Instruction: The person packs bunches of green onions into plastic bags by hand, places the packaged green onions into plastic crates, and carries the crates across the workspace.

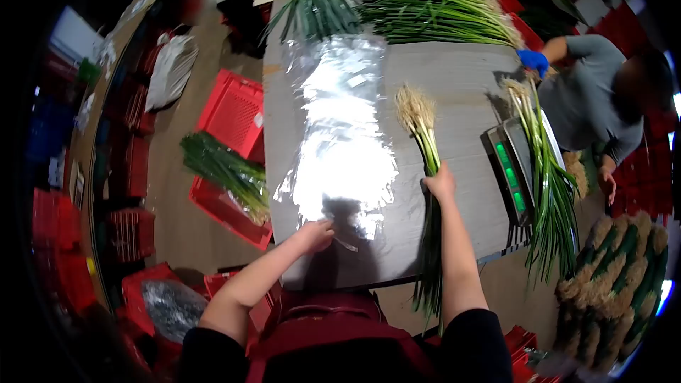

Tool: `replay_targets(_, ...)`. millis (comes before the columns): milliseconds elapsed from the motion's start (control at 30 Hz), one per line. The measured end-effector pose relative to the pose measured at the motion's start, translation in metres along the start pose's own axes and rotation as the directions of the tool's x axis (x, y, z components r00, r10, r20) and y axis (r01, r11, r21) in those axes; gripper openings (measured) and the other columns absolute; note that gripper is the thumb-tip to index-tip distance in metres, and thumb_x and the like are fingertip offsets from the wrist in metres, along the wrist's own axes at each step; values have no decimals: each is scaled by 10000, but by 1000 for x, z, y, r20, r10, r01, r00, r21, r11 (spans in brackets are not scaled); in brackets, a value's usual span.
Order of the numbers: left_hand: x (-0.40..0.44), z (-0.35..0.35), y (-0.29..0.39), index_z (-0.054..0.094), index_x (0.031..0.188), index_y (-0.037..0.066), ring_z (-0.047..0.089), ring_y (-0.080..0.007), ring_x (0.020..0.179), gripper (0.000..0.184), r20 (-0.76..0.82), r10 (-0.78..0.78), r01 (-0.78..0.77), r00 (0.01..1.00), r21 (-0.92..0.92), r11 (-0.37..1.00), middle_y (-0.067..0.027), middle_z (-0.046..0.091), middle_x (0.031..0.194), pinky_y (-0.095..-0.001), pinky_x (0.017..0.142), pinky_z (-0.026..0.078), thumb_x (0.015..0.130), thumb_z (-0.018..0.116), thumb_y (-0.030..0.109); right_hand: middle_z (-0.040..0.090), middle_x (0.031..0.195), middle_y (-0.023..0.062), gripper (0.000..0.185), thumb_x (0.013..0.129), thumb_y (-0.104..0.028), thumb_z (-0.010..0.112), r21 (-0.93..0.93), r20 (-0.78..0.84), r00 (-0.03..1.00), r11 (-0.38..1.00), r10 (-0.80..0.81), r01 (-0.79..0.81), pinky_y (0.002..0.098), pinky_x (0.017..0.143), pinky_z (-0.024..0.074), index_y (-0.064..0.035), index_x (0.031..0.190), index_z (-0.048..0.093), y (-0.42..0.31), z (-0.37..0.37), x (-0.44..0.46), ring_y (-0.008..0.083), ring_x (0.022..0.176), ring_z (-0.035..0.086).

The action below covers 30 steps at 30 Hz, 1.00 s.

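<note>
My right hand [441, 184] is wrapped round a bunch of green onions [428, 143]. Its pale, hairy roots point away from me, and its green leaves trail over the table's near edge. At the near end of a pile of clear plastic bags [344, 149], my left hand [317, 236] is closed, with its fingers pinched on the edge of a bag. Strong glare on the pile hides where single bags begin and end.
A scale [505, 170] with green displays carries another onion bunch [543, 163]. Beside it stands a co-worker [592, 92] with a blue glove. A large onion heap [433, 10] lies at the table's far end. Red crates [230, 113] stand left; bundled onions [613, 276] are stacked right.
</note>
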State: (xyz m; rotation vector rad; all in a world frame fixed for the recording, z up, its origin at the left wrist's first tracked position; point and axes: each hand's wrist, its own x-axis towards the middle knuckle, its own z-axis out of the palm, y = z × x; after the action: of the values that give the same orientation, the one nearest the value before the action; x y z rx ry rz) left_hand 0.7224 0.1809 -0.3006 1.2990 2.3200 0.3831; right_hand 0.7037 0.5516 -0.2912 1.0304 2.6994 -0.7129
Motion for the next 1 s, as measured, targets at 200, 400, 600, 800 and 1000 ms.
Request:
replay_targets(200,-11,-16,-8,595,700,88,542,-224,883,83,189,62,-117,980,298,947,-47,564,905,-296,749,460,696,535,145,594,876,118,517,526,-8,618,483,410,900,872,-146,-79,333,687,465,-22,1027,490,59,18,-110,236,815,578)
replay_targets(400,-8,-16,-4,552,712,84,546,-212,749,40,-249,43,-26,967,72,997,-29,553,771,-326,634,469,678,538,99,573,783,104,521,537,45,545,647,674,732,557,-98,-521,317,625,471,2,1053,485,75,-1,-215,207,685,569)
replay_targets(600,2,14,-17,491,711,65,539,-263,745,375,-206,138,-133,969,37,990,-84,516,721,-354,595,449,691,606,421,560,786,99,602,521,25,558,691,679,713,479,-175,-540,307,648,459,-7,1113,455,65,1,-272,207,713,570)
replay_targets(800,-11,19,-17,524,815,48,541,-287,832,548,144,77,-68,987,-62,996,-107,559,845,-381,691,437,695,530,582,556,821,97,661,514,9,542,700,688,706,408,-166,-586,300,686,449,-10,1165,432,61,8,-315,204,751,569)
replay_targets(1000,-25,-13,83,321,1216,54,487,-231,1021,567,102,48,77,994,-924,374,-112,519,1061,-385,857,394,793,575,330,541,865,99,693,502,-28,558,701,693,703,376,-157,-606,327,703,467,-23,1182,425,41,3,-336,210,776,556)
